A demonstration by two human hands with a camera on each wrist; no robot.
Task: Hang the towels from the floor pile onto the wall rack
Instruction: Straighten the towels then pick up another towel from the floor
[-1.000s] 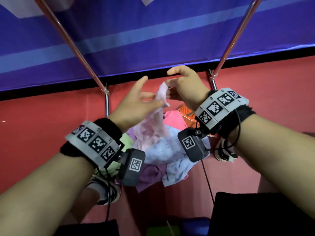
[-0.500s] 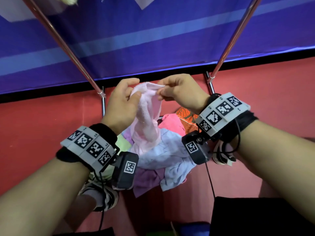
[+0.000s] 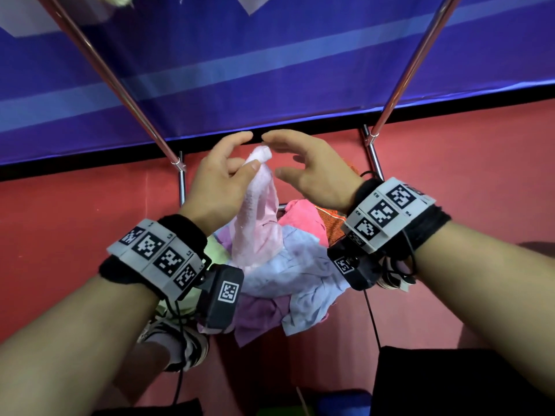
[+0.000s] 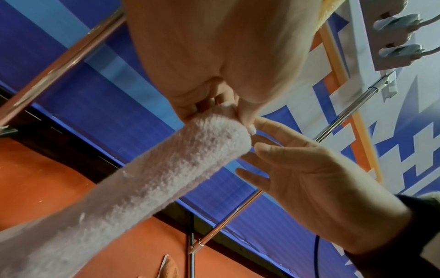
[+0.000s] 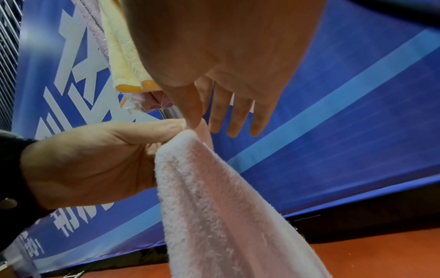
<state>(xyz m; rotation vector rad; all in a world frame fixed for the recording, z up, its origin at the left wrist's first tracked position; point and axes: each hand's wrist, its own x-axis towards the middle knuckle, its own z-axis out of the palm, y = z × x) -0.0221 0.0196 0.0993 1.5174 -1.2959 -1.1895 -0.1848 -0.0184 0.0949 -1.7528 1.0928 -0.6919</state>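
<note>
Towel (image 3: pixel 259 211) now hangs from the left hand (image 3: pixel 220 178) alone, pinched at its top between thumb and fingers. Half a second back both hands gripped it; the right hand (image 3: pixel 312 172) has let go and hovers just beside, fingers spread and slack. The towel's lower end drapes down onto the pile (image 3: pixel 288 265) by the red floor's (image 3: pixel 75 211) far edge. The wrist cameras hide part of the pile. Rack (image 3: pixel 120 82) rails run out of view at the top, and a yellow cloth (image 5: pixel 123 62) there is cut off.
</note>
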